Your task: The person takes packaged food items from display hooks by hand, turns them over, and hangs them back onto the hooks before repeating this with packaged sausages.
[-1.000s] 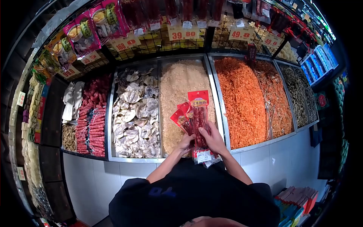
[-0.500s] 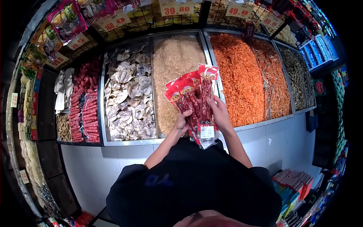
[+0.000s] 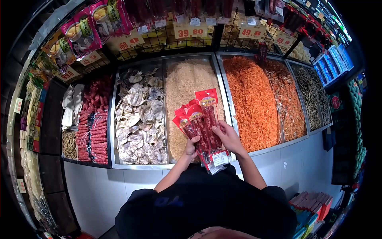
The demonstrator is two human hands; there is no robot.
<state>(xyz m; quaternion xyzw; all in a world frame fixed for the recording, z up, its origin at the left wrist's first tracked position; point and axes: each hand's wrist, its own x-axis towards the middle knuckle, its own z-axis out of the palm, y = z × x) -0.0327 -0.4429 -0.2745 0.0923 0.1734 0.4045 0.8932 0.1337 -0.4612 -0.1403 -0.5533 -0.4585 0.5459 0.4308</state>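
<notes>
The left hand [image 3: 191,146] and right hand [image 3: 230,140] both grip fanned sausage packs [image 3: 205,129] between them, apparently looking them over; separating 1 would call for steadying the rest. Beyond both hands: pale dried goods [image 3: 189,79]; rightward, orange ones.

I hold both hands out in front of me, close together but apart, each closed in a grip. My left hand [image 3: 191,147] is curled, its left thumb [image 3: 195,139] uppermost and angled toward the far right; most of its fingers are hidden. My right hand [image 3: 229,140] sits slightly farther out, its right thumb [image 3: 216,130] on top and pointing toward the far left, the knuckles turned up. My left forearm [image 3: 174,172] slants in from the near left, my right forearm [image 3: 252,170] from the near right, both bare.
</notes>
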